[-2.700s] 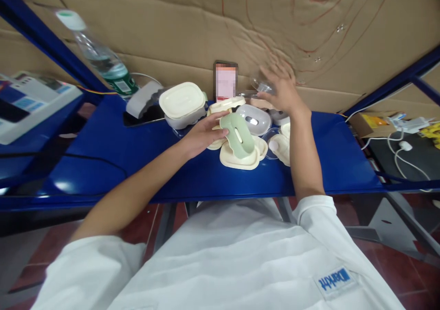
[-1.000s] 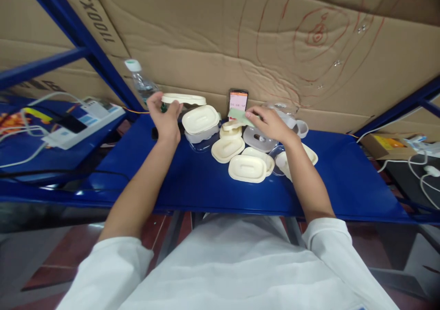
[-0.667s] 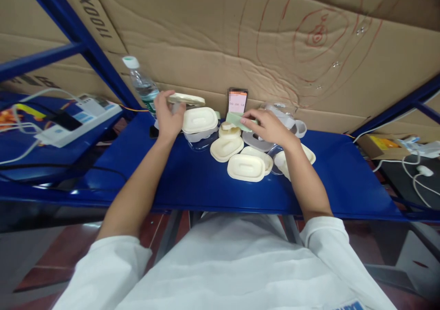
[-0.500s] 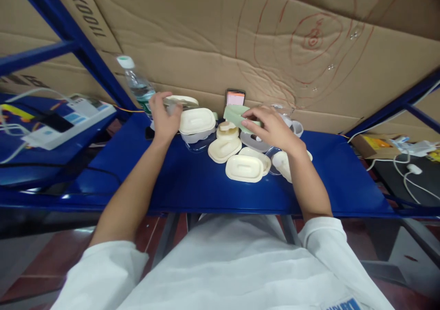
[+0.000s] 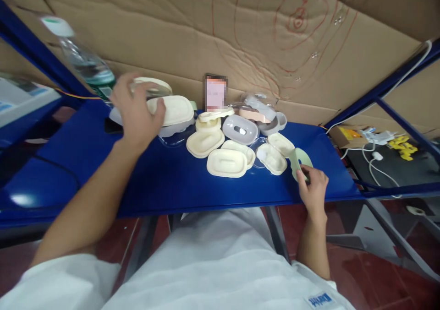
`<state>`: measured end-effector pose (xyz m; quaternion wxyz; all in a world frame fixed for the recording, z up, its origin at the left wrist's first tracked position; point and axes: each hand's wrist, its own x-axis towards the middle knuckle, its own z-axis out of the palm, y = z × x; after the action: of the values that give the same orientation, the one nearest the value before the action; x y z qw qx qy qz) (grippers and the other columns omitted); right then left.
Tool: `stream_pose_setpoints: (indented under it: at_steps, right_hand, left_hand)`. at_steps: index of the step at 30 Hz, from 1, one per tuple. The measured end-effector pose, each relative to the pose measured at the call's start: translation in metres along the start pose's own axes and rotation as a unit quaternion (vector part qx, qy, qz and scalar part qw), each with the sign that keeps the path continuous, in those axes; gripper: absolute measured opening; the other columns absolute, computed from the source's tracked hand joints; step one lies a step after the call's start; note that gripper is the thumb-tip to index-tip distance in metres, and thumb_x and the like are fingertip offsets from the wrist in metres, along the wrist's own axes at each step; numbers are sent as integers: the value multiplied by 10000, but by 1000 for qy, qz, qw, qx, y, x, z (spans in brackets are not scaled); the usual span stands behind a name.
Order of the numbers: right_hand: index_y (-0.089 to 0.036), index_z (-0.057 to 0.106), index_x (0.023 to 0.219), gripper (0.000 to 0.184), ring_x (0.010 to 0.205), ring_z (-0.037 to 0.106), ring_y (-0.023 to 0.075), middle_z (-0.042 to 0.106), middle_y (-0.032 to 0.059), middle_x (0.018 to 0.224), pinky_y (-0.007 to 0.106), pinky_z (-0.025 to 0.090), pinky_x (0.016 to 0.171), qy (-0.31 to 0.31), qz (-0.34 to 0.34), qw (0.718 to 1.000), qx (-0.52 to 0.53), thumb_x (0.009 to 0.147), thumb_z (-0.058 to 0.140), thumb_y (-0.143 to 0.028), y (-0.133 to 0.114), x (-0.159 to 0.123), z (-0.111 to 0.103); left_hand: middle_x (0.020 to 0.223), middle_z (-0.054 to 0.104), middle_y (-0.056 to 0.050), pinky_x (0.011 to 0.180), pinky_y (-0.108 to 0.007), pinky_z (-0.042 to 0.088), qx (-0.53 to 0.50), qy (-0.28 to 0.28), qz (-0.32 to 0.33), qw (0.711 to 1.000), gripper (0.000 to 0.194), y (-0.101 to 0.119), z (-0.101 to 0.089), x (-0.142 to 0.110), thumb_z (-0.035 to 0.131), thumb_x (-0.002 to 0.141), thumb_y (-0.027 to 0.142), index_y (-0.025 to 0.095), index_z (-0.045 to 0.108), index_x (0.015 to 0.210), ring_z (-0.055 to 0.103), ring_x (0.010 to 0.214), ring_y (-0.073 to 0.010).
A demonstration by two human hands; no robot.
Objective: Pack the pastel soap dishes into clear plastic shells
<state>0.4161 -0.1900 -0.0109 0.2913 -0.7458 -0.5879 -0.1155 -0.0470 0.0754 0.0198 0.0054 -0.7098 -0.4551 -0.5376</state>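
Observation:
My right hand (image 5: pixel 312 184) grips a pale green plastic piece (image 5: pixel 302 156), with a gap in its middle, near the table's front right. Over the left end of the pile, my left hand (image 5: pixel 134 111) is open, its fingers apart and slightly blurred. Its thumb lies by a cream oval lid (image 5: pixel 173 111) on top of grey and clear plastic pieces. Behind those fingers another cream lid (image 5: pixel 156 84) is partly hidden. Several cream oval lids lie mid-table, including a front one (image 5: pixel 227 162). Beside them are a grey oval piece (image 5: pixel 240 129) and a small cream two-lobed piece (image 5: pixel 271 159).
A water bottle (image 5: pixel 85 67) stands tilted-looking at the back left. A phone (image 5: pixel 216 92) leans on the cardboard wall (image 5: pixel 165 26). Grey, clear and peach plastic pieces (image 5: pixel 256 114) are heaped at the back right. Blue frame posts flank the blue table (image 5: pixel 178 182).
My right hand has carried the green piece from the back middle to the front right. The view has shifted, and my left hand stays by the lids at the left.

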Motion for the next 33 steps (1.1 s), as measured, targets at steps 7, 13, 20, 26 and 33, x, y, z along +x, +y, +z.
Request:
stream_pose_setpoints:
  at_steps: [7, 13, 20, 26, 33]
  right_hand:
    - [-399, 710, 1373, 424, 1397, 594, 400, 746, 105, 1412, 739, 276, 1168, -9, 41, 998, -41, 1058, 428, -402, 21, -25, 31]
    - [-304, 576, 1586, 610, 1574, 387, 440, 459, 176, 1707, 769, 291, 1145, 42, 101, 984, -140, 995, 430, -270, 30, -17, 46]
    - [-246, 753, 1339, 392, 1534, 426, 408, 543, 165, 1648, 647, 329, 1175, 42, 52, 991, -118, 1053, 514, -367, 32, -21, 50]
    - [-212, 767, 1276, 395, 1460, 517, 400, 607, 188, 1570, 617, 395, 1149, 70, 46, 992, -94, 1061, 557, -469, 35, -17, 48]
    - [-224, 755, 1277, 319, 1415, 599, 399, 742, 154, 1381, 709, 308, 1194, 174, 28, 981, -85, 1085, 587, -416, 32, -24, 43]
  left_hand:
    - [1325, 759, -35, 1184, -502, 462, -231, -389, 228, 862, 323, 108, 28, -92, 736, 943, 334, 434, 764, 1249, 715, 1203, -278]
    - [1558, 610, -141, 1241, -567, 380, -75, -385, 319, 863, 493, 92, 31, -85, 720, 1003, 397, 330, 645, 1485, 603, 1385, -354]
    - [1572, 580, -182, 1266, -571, 302, 8, -451, 334, 827, 601, 81, 24, -77, 766, 974, 500, 221, 625, 1487, 526, 1459, -371]
    - [1337, 700, -151, 1149, -495, 393, 28, -458, 364, 811, 476, 85, 25, -79, 729, 1010, 387, 177, 641, 1427, 664, 1233, -317]
    - [1138, 746, -92, 974, -430, 493, 41, -476, 380, 792, 281, 118, -24, -112, 692, 1034, 395, 207, 698, 1243, 700, 1052, -277]
